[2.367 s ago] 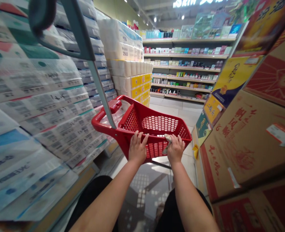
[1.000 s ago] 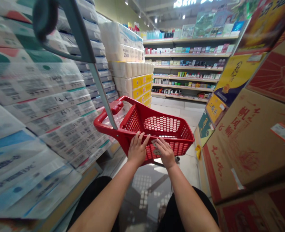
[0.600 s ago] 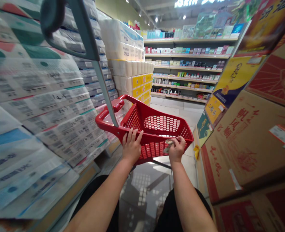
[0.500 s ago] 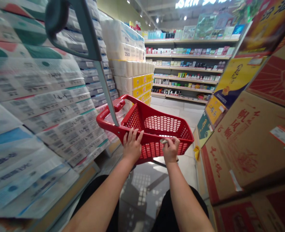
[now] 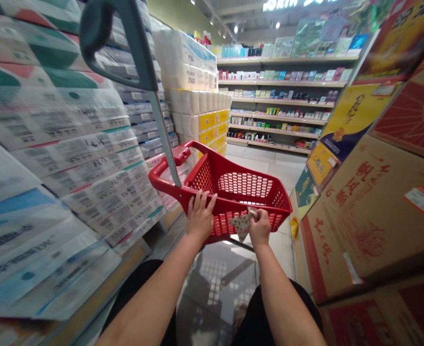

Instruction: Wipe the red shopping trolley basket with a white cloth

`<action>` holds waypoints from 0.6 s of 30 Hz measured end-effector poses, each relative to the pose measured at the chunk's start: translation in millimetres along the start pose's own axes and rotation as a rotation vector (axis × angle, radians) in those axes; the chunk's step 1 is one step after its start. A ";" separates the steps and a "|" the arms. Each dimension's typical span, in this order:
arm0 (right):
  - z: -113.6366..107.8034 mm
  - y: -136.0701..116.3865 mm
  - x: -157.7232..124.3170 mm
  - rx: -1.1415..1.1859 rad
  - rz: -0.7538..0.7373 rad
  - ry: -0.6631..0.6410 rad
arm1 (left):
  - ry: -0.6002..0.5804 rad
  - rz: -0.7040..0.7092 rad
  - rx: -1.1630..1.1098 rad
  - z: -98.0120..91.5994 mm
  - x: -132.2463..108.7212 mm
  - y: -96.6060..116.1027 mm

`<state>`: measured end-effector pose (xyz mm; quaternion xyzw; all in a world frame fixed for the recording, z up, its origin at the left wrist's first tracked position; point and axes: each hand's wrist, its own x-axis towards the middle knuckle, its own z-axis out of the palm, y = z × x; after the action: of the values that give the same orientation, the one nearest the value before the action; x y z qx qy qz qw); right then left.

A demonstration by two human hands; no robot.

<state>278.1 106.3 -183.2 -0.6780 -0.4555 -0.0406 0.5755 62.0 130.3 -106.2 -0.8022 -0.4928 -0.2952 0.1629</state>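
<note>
Both arms reach forward, side by side. The left hand clasps the near rim of the red basket, fingers hooked over the edge. The right hand is clenched on a crumpled cloth against the basket's near wall, just below the rim. Half a second ago the cloth sat on the rim; it now hangs left of the hand.

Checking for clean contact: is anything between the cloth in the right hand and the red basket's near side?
Nothing visible. The right hand holds the crumpled cloth against the red basket, on its near wall just under the rim. The left hand grips that rim beside it, clear of the cloth.
</note>
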 end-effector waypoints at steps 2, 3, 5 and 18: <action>-5.3 2.5 2.7 -0.016 0.180 0.072 | 0.004 -0.004 0.003 -0.2 0.0 1.7; -6.3 1.9 3.4 -0.011 0.230 0.091 | 0.005 -0.005 0.003 -0.4 0.1 2.5; -4.2 -3.2 2.0 0.024 0.210 0.093 | 0.005 -0.006 0.002 -1.1 0.4 3.8; 49.5 -44.8 -40.0 0.126 -0.381 -0.323 | -0.004 0.024 -0.003 -1.5 -0.1 2.5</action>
<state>201.9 120.5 -189.6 -0.5405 -0.6625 -0.0110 0.5186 63.8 128.3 -105.1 -0.8090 -0.4829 -0.2923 0.1641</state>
